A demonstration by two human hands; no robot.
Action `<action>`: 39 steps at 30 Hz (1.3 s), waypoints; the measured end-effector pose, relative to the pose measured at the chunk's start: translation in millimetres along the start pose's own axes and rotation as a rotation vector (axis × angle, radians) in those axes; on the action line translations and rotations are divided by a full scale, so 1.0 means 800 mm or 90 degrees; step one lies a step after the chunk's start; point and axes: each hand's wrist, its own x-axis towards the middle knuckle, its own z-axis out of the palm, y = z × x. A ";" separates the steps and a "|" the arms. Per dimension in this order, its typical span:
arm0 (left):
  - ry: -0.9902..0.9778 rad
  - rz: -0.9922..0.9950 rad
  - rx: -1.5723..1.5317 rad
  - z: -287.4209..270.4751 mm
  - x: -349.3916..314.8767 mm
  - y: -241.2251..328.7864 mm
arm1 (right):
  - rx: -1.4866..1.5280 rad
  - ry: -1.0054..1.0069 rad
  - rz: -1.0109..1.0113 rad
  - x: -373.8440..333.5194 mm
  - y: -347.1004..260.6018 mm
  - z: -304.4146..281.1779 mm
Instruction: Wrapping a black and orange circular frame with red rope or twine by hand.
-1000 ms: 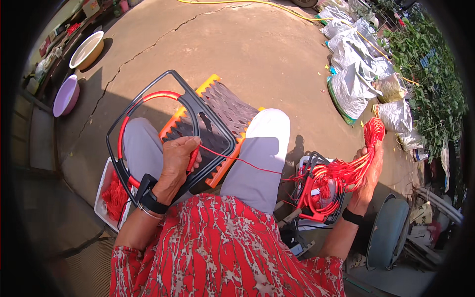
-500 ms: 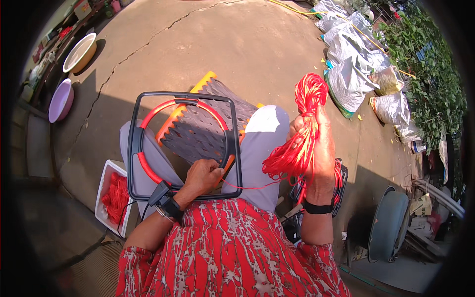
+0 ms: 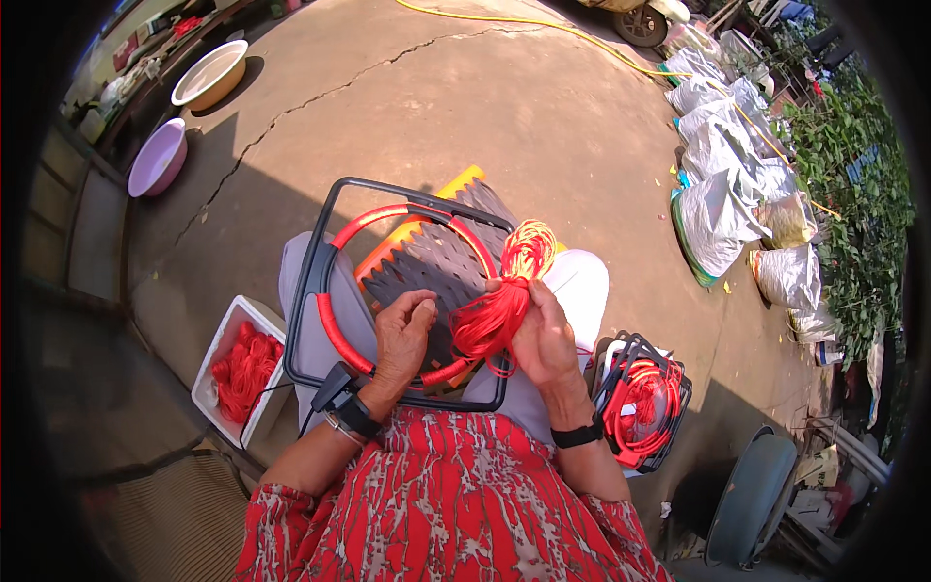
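Note:
A black square wire frame [image 3: 320, 262] with an inner ring wrapped in red cord [image 3: 335, 335] lies across my lap, over an orange and dark slotted stool [image 3: 427, 267]. My left hand [image 3: 402, 335] rests on the ring's lower part, fingers pinching near the red cord. My right hand [image 3: 545, 335] grips a thick bundle of red cord [image 3: 499, 310], whose looped end sticks up beside the ring's right edge. Both hands are close together over the frame.
A white foam box [image 3: 225, 335] with red cord sits at my left. A stack of finished frames [image 3: 645, 398] lies at my right. Several filled white sacks [image 3: 718, 184], a yellow hose [image 3: 543, 24], two basins [image 3: 160, 155] and a grey round tub [image 3: 752, 500] stand around the concrete yard.
My right hand carried the red cord bundle from far right above the stacked frames leftward and down to the ring on my lap. The frame shifted right and settled flatter.

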 end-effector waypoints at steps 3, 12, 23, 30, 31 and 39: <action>0.039 0.076 -0.018 -0.002 0.001 0.041 | -0.043 0.007 -0.029 -0.005 0.001 0.016; -0.157 -0.031 -0.041 0.049 -0.021 0.072 | -0.295 0.076 -0.151 -0.023 0.029 0.039; -0.382 -0.189 -0.207 0.030 -0.038 0.089 | -0.424 -0.223 0.078 -0.040 -0.012 0.005; -0.385 -0.260 -0.264 0.042 -0.055 0.093 | -0.329 -0.215 0.077 -0.044 -0.002 0.019; -0.387 -0.263 -0.264 0.043 -0.056 0.094 | -0.328 -0.211 0.077 -0.045 -0.001 0.016; -0.496 -0.319 -0.199 0.036 -0.054 0.072 | -0.190 -0.137 0.071 -0.053 -0.016 0.034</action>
